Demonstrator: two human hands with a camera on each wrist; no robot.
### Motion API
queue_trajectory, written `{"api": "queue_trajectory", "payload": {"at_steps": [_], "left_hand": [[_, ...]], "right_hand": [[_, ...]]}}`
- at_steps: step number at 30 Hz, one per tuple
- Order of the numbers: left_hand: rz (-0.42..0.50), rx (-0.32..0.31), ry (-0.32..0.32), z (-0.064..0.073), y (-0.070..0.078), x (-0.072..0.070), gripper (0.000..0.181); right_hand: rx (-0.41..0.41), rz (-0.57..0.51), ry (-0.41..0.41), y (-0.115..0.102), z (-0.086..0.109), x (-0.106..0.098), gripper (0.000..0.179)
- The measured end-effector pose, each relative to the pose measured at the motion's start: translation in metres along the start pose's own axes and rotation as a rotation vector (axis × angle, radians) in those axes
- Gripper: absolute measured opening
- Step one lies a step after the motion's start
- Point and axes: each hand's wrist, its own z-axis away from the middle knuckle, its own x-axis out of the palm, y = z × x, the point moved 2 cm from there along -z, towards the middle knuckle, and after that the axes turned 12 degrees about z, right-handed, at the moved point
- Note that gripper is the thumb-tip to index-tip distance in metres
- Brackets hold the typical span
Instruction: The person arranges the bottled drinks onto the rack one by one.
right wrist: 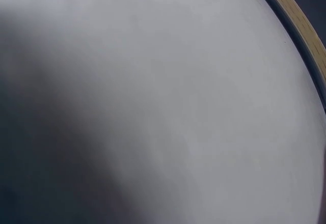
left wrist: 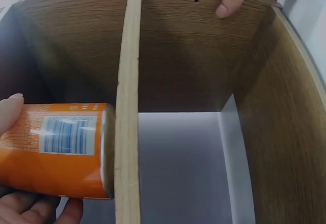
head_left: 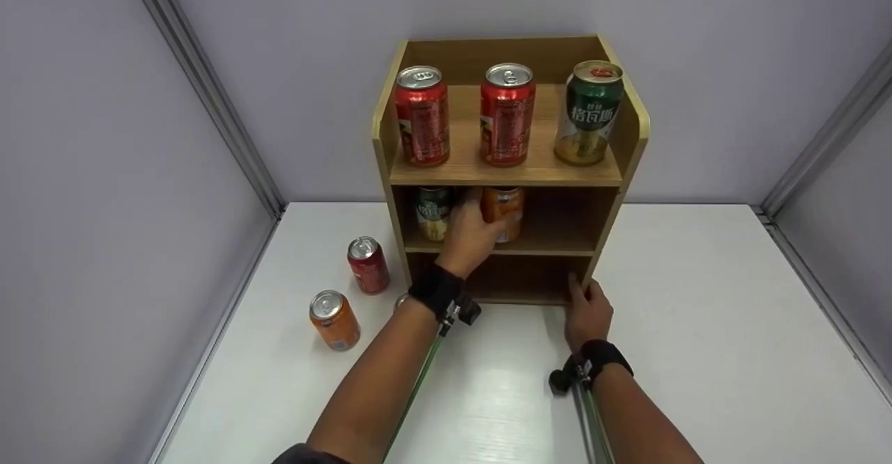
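Note:
My left hand (head_left: 470, 234) reaches into the middle level of a small wooden shelf (head_left: 488, 250) and grips an orange can (head_left: 504, 206). In the left wrist view the can (left wrist: 66, 170) shows a barcode, with the thumb on one side and fingers on the other; its base is right at the board's edge. To its left on the same level stands a green and gold can (head_left: 433, 217). Low at the right side panel, my right hand (head_left: 589, 316) holds the panel's front edge, thumb (left wrist: 232, 0) inside and fingers outside. The right wrist view shows mostly blurred white surface.
On the top level stand two red cans (head_left: 423, 122) and a green can (head_left: 589, 116). Left of the shelf, a dark red can (head_left: 369, 274) and another orange can (head_left: 336, 325) stand on the white table (head_left: 704, 325). My left wrist mostly hides one more can (head_left: 400, 301).

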Motion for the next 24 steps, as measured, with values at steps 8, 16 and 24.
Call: {"api": "queue_trajectory", "payload": {"at_steps": [8,16,24], "left_hand": [[-0.017,0.035,0.024,0.006,-0.004,-0.002,0.077],[-0.052,0.092,0.032,0.019,-0.004,-0.012,0.078],[-0.005,0.131,-0.020,0.039,-0.005,-0.024,0.067]], "right_hand": [[-0.001,-0.003,0.006,0.001,0.000,0.004,0.074],[-0.008,0.013,0.024,0.002,-0.002,0.004,0.071],[-0.032,0.005,0.031,0.001,0.001,0.002,0.069]]}}
